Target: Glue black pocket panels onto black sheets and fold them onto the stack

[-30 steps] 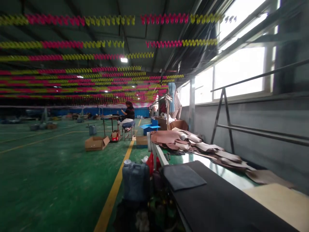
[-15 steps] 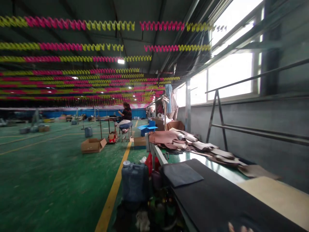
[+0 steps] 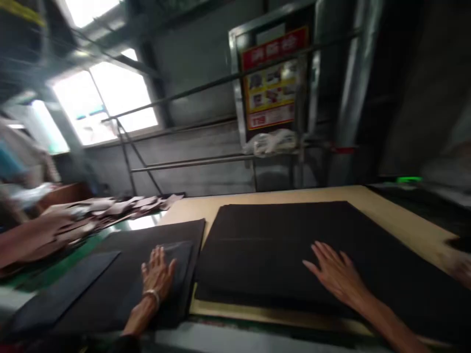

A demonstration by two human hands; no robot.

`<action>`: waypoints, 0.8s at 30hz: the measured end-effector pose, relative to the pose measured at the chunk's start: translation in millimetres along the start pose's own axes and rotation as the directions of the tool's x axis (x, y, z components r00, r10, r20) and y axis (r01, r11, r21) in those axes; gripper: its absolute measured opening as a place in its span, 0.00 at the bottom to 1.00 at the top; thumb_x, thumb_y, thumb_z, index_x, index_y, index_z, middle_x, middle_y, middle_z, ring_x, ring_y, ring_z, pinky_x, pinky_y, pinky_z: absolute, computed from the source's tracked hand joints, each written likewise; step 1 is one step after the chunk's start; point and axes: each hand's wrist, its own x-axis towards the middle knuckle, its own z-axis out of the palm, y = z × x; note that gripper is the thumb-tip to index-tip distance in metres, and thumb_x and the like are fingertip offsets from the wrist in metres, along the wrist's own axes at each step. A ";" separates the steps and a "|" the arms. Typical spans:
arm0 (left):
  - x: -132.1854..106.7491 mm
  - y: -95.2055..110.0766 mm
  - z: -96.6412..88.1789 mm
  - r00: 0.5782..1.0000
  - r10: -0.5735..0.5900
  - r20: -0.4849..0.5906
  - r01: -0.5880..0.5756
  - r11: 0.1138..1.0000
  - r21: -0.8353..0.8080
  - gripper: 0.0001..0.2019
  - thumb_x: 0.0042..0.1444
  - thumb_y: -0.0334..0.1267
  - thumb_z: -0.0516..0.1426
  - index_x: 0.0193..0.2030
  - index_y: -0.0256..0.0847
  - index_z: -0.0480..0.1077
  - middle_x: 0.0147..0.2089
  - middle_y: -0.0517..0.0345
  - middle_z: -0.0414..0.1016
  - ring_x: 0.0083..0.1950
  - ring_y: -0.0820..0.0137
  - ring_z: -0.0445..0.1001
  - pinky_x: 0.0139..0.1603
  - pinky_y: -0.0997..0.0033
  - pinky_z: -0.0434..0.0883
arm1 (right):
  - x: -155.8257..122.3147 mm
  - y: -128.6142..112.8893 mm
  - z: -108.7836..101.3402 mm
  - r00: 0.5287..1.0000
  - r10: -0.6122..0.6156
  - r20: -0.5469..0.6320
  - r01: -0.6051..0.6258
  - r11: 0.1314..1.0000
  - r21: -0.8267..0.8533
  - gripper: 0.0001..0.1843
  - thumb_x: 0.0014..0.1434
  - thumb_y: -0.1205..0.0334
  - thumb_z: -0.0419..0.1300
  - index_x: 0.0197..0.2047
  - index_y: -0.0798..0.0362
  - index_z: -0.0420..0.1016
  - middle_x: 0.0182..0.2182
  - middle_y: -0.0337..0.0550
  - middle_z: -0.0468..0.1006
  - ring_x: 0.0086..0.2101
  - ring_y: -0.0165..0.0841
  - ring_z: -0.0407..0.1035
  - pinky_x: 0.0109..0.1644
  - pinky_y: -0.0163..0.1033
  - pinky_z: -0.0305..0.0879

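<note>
On pale wooden worktop (image 3: 283,195), right hand (image 3: 336,272) lies flat, fingers spread, on large black foam-like sheet (image 3: 272,255). Left hand (image 3: 157,274), pale bracelet (image 3: 151,296) at wrist, rests open on smaller black sheet (image 3: 110,260) beside it. Neither grips. Sheets look light, limp; best taken by edges.

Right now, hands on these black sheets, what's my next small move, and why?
Probably smooth the sheet outward with your right hand: the palm lies flat on it, and tan board shows around the sheet, so there's room to slide.
</note>
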 end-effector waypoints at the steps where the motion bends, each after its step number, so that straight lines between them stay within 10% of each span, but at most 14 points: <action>1: 13.3 7.6 10.1 0.999 0.007 -0.032 -0.006 1.000 0.026 0.24 0.69 0.42 0.42 0.69 0.40 0.57 0.73 0.46 0.54 0.73 0.48 0.50 0.70 0.37 0.51 | -8.7 13.8 -13.2 0.996 0.048 0.071 -0.045 0.998 -0.041 0.33 0.67 0.44 0.49 0.65 0.58 0.66 0.65 0.57 0.62 0.65 0.49 0.54 0.67 0.62 0.48; 5: 21.2 57.0 44.1 0.976 0.218 -0.023 -0.218 0.976 0.012 0.31 0.68 0.44 0.37 0.72 0.26 0.47 0.76 0.42 0.42 0.76 0.55 0.41 0.73 0.44 0.45 | -9.5 9.2 -36.5 0.975 0.105 0.196 -0.088 0.992 -0.092 0.37 0.67 0.46 0.46 0.69 0.63 0.59 0.68 0.58 0.54 0.67 0.49 0.48 0.69 0.63 0.42; 12: -22.6 147.1 77.2 0.876 0.456 0.157 -0.453 0.890 -0.059 0.30 0.68 0.48 0.41 0.72 0.32 0.50 0.75 0.46 0.44 0.76 0.58 0.43 0.73 0.41 0.45 | -19.0 6.7 -49.8 0.966 0.096 0.239 -0.087 0.995 -0.051 0.37 0.68 0.46 0.47 0.70 0.64 0.57 0.69 0.57 0.52 0.68 0.48 0.46 0.70 0.61 0.41; 20: -21.0 129.9 85.4 0.822 0.544 0.169 -0.559 0.827 0.060 0.27 0.66 0.40 0.43 0.71 0.37 0.55 0.75 0.46 0.44 0.75 0.55 0.45 0.71 0.38 0.48 | -44.7 47.1 -57.5 0.999 0.014 0.031 -0.016 0.997 0.078 0.28 0.65 0.50 0.54 0.60 0.63 0.72 0.62 0.61 0.67 0.62 0.48 0.60 0.66 0.55 0.58; 24: -8.7 97.1 116.1 0.644 0.761 0.079 -0.764 0.643 0.042 0.28 0.55 0.31 0.49 0.62 0.53 0.70 0.73 0.55 0.53 0.75 0.49 0.45 0.68 0.30 0.45 | -92.5 110.4 -101.8 0.932 0.067 -0.357 -0.035 0.995 0.094 0.19 0.69 0.56 0.49 0.53 0.56 0.75 0.54 0.53 0.75 0.56 0.40 0.68 0.62 0.47 0.65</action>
